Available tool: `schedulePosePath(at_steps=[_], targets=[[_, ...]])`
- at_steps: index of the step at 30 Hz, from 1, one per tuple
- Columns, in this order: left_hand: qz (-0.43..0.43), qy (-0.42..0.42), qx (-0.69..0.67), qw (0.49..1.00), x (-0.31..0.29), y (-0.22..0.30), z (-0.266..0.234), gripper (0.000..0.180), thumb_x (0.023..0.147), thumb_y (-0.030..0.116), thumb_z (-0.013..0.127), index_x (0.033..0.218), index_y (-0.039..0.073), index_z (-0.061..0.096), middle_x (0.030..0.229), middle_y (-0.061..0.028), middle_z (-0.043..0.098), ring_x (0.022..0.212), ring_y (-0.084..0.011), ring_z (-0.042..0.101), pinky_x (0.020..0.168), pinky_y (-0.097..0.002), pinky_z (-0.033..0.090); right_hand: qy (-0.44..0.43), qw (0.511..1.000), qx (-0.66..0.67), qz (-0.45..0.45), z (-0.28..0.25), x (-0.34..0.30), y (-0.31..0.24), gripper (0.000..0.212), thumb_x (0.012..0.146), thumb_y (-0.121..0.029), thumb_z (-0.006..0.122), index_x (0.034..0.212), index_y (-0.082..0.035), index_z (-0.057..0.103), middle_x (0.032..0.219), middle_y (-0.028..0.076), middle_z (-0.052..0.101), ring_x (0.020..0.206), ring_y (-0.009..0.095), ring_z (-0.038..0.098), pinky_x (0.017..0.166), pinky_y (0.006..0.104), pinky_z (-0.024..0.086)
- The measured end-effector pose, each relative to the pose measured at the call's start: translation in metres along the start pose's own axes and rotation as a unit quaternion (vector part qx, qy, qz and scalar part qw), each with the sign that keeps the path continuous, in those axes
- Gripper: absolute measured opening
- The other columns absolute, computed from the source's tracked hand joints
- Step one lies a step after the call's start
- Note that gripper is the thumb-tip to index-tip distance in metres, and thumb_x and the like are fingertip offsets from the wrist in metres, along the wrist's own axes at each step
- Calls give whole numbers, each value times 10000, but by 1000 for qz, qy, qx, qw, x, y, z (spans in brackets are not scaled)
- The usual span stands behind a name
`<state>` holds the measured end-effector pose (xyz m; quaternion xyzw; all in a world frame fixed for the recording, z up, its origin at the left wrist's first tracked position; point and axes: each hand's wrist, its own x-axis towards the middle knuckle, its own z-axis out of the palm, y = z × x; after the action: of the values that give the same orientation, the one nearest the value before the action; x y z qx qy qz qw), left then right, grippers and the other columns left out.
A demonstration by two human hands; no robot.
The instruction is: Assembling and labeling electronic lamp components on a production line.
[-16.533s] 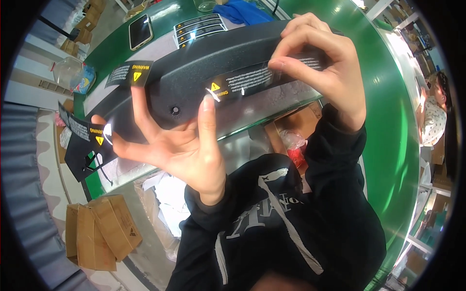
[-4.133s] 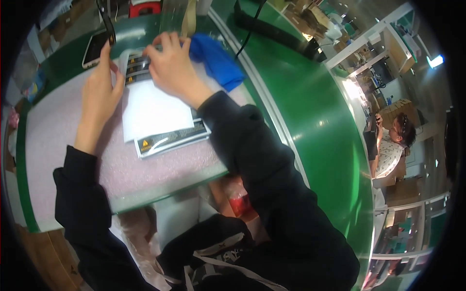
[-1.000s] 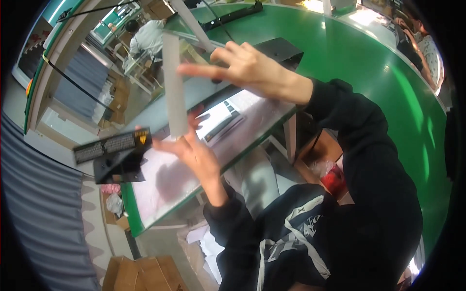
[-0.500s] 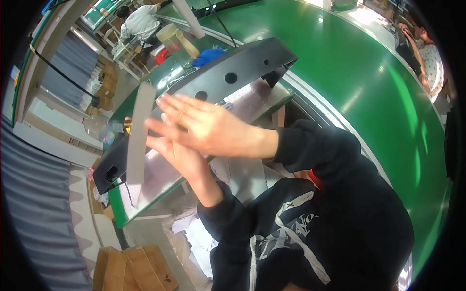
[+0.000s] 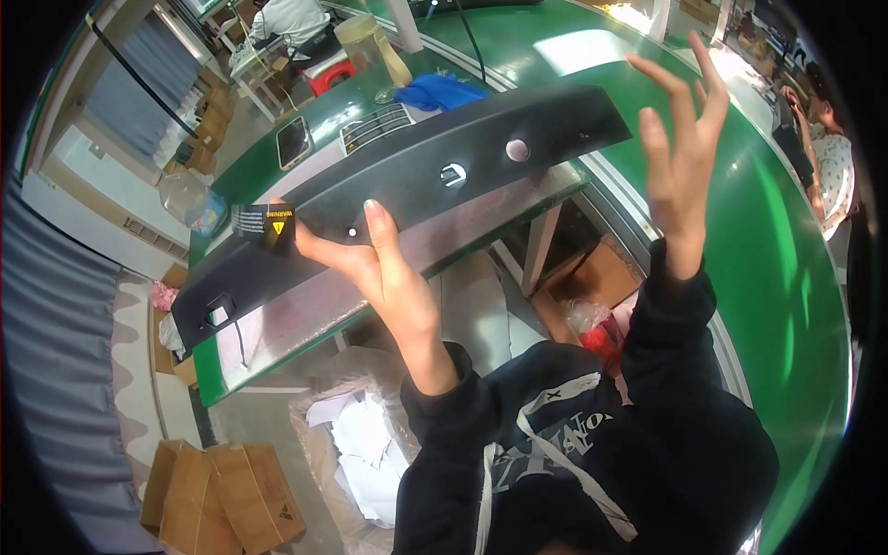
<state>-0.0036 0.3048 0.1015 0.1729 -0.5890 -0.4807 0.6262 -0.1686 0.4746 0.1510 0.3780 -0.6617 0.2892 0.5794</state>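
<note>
Well, the left hand (image 5: 396, 289), fingers apart, has one label (image 5: 252, 225) not stuck down yet; the black panel (image 5: 416, 180) waits, right hand (image 5: 683, 162) empty, spread.

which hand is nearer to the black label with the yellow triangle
Left. The left hand is right at the label, by its right end. The right hand is raised well away, beyond the right end of the black panel.

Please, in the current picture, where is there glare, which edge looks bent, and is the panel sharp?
Head view: bright streaks of glare on the green table, at right; head view: its outer edge bows along the right rim; head view: the panel looks fairly sharp.
</note>
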Motion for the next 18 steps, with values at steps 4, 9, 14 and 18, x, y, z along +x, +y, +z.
schedulePosePath(at_steps=[4, 9, 14, 18], targets=[[3, -32, -33, 999, 0, -1, -11, 741, 834, 66, 494, 1438, 193, 84, 1311, -120, 348, 942, -269, 564, 822, -435, 501, -173, 853, 485, 87, 7, 29, -28, 189, 846, -204, 570, 953, -50, 599, 876, 83, 609, 838, 194, 579, 770, 273, 424], [-9, -73, -78, 994, -4, 5, -17, 860, 699, 30, 485, 1455, 75, 76, 1490, -119, 65, 1353, -203, 138, 1080, -312, 129, -318, 746, 577, 99, 37, 34, -45, 257, 825, -268, 649, 853, -29, 561, 715, 53, 567, 714, 134, 547, 678, 261, 423], [-43, -73, -178, 980, -4, 9, -12, 888, 696, 3, 471, 1465, 128, 44, 1398, -137, 247, 1225, -205, 344, 1021, -316, 264, -377, 777, 503, 32, 47, 39, -45, 293, 795, -271, 692, 803, -21, 539, 675, 58, 553, 649, 148, 528, 621, 280, 422], [-201, -85, -139, 966, -10, 14, -21, 921, 676, -22, 462, 1463, 170, 24, 1196, -139, 417, 983, -193, 481, 899, -305, 379, -335, 810, 482, -3, 49, 35, -46, 282, 781, -253, 695, 781, -26, 528, 673, 73, 555, 638, 184, 537, 612, 296, 426]])
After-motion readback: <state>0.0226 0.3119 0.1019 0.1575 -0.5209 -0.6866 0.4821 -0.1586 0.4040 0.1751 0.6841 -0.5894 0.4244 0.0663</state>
